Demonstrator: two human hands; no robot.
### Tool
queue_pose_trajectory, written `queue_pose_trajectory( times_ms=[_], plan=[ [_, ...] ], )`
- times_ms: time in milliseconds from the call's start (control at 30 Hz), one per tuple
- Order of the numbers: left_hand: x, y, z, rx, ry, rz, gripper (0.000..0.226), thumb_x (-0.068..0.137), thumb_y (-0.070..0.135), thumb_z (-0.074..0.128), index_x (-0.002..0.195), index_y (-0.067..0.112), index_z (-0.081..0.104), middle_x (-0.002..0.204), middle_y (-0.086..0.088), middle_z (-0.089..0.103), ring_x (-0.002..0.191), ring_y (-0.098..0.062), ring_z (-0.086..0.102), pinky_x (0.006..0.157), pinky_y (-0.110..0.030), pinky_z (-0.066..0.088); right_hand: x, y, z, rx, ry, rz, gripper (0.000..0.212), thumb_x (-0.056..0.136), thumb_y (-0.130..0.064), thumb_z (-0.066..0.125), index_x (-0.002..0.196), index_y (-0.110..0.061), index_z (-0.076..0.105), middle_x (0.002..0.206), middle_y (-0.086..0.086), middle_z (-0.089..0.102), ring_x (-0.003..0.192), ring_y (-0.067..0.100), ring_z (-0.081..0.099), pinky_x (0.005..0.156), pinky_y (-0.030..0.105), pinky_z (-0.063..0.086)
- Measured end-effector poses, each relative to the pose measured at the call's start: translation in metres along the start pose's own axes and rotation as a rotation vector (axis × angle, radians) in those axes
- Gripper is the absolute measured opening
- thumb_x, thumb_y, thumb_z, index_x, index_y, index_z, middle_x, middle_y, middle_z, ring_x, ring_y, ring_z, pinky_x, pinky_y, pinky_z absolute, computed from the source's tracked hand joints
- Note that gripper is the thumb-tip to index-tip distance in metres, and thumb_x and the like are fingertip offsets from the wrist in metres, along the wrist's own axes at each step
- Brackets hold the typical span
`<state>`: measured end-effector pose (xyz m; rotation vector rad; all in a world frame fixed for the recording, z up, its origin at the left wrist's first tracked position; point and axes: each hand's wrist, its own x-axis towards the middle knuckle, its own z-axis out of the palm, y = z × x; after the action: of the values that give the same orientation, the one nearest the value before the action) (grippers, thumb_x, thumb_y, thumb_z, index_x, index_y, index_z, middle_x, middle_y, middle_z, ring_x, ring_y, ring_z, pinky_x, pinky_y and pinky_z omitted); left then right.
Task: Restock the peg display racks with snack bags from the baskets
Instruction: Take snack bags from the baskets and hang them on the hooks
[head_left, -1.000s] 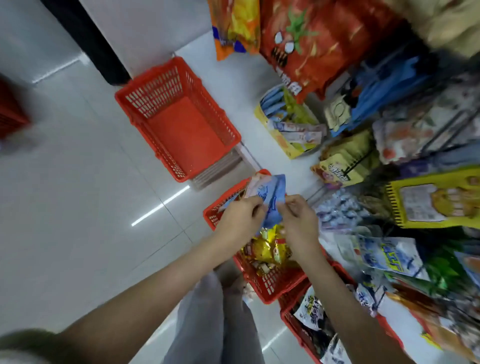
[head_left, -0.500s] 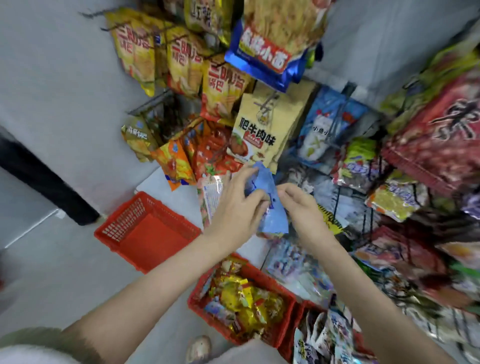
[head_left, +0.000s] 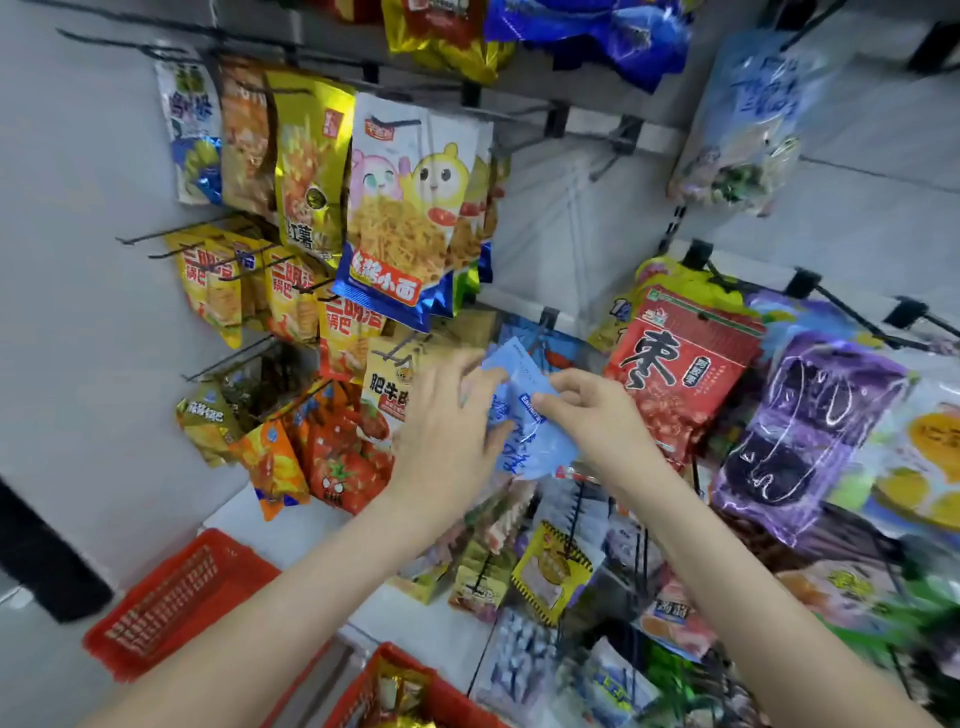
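Note:
A light blue snack bag (head_left: 524, 415) is held up in front of the peg display rack (head_left: 571, 130), between a beige beef-snack bag and a red jujube bag (head_left: 675, 374). My left hand (head_left: 447, 421) grips its left side. My right hand (head_left: 592, 410) pinches its upper right edge. Just behind the bag's top, a peg (head_left: 545, 322) carries more blue bags. At the bottom of the view, a red basket (head_left: 415, 691) holds gold and yellow snack bags.
An empty red basket (head_left: 176, 603) stands on the floor at lower left. Yellow, orange and noodle snack bags (head_left: 410, 218) hang on the left pegs. A purple bag (head_left: 800, 436) and many others crowd the right. Bare black pegs (head_left: 171, 231) jut out at left.
My view has swung up from the floor baskets to the rack. Both hands have lifted the blue bag from above the basket to peg height.

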<state>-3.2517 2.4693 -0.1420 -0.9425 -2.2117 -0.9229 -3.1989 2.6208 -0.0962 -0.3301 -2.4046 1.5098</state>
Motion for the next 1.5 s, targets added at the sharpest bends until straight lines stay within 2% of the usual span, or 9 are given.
queue_pose_trajectory(
  times_ms=[167,367,467,567,867,1033,1133,1267,1500],
  plan=[
    [-0.031,0.024,0.026,0.178,-0.108,0.168,0.067,0.087,0.056,0.044,0.126,0.002,0.056,0.13,-0.02,0.057,0.12,-0.031,0.054,0.101,-0.039,0.045,-0.003,0.011,-0.001,0.206,0.023,0.066,0.021,0.087,-0.006,0.063,0.069,-0.014,0.061,0.074,0.013,0.067,0.07,0.024,0.063,0.07,0.041,0.049],
    [-0.052,-0.004,0.023,0.466,0.068,0.329,0.019,0.091,0.014,0.053,0.106,0.003,0.05,0.11,-0.019,0.069,0.102,-0.026,0.068,0.09,-0.032,0.051,0.003,0.011,0.035,0.23,-0.064,0.217,0.017,0.091,-0.01,0.062,0.076,-0.01,0.054,0.075,0.009,0.056,0.07,0.02,0.059,0.057,0.028,0.051],
    [-0.057,-0.016,0.004,0.507,0.055,0.239,0.029,0.07,0.016,0.083,0.086,0.005,0.061,0.084,-0.008,0.073,0.075,-0.015,0.071,0.067,-0.025,0.046,0.007,0.009,0.059,0.336,-0.098,0.335,0.014,0.091,-0.006,0.06,0.081,-0.005,0.05,0.092,0.023,0.057,0.088,0.035,0.065,0.061,0.036,0.06],
    [-0.059,-0.027,-0.012,0.483,-0.062,0.06,0.03,0.053,0.008,0.087,0.072,0.007,0.063,0.049,0.0,0.052,0.037,-0.015,0.051,0.038,-0.02,0.02,0.009,0.006,0.08,0.371,-0.133,0.382,0.015,0.091,-0.003,0.06,0.077,-0.001,0.055,0.079,0.018,0.06,0.07,0.026,0.065,0.066,0.042,0.06],
    [-0.066,-0.085,-0.053,-0.109,-0.149,-0.462,0.035,0.096,0.023,0.056,0.071,0.022,0.031,0.05,0.007,0.03,0.05,-0.025,0.038,0.052,-0.037,0.022,0.024,0.021,0.128,0.471,-0.128,0.482,0.015,0.094,-0.018,0.06,0.088,-0.005,0.056,0.089,0.016,0.062,0.081,0.029,0.062,0.075,0.044,0.056],
    [-0.065,-0.144,-0.072,-0.452,0.003,-0.8,0.031,0.086,0.039,0.057,0.07,0.023,0.036,0.062,-0.012,0.041,0.059,-0.019,0.041,0.057,-0.04,0.033,0.019,0.021,0.108,-0.208,-0.452,0.032,0.014,0.088,-0.017,0.066,0.077,-0.016,0.059,0.072,-0.009,0.064,0.07,0.011,0.058,0.069,0.028,0.042],
    [-0.056,-0.152,-0.079,-0.645,-0.141,-0.829,0.029,0.09,0.028,0.062,0.072,0.016,0.043,0.075,-0.017,0.053,0.068,-0.019,0.049,0.061,-0.034,0.036,0.008,0.003,0.11,-0.403,-0.606,-0.141,0.021,0.088,-0.014,0.065,0.073,-0.026,0.056,0.063,-0.021,0.057,0.063,-0.004,0.05,0.064,0.019,0.038],
    [-0.045,-0.133,-0.073,-0.827,-0.421,-0.735,0.033,0.096,0.015,0.056,0.066,0.027,0.049,0.07,-0.006,0.049,0.062,-0.015,0.045,0.054,-0.027,0.031,0.003,-0.018,0.106,-0.343,-0.44,-0.205,0.025,0.087,-0.011,0.067,0.076,-0.029,0.055,0.069,-0.014,0.058,0.064,-0.01,0.054,0.061,0.008,0.038],
    [-0.01,-0.08,-0.061,-1.098,-0.401,-0.68,0.021,0.1,0.009,0.043,0.08,0.01,0.046,0.054,0.005,0.056,0.043,-0.006,0.051,0.039,-0.016,0.036,0.02,-0.03,0.071,-0.375,-0.147,-0.164,0.034,0.089,-0.018,0.065,0.122,-0.026,0.059,0.074,-0.009,0.055,0.07,-0.001,0.051,0.063,0.005,0.035]
  ],
)
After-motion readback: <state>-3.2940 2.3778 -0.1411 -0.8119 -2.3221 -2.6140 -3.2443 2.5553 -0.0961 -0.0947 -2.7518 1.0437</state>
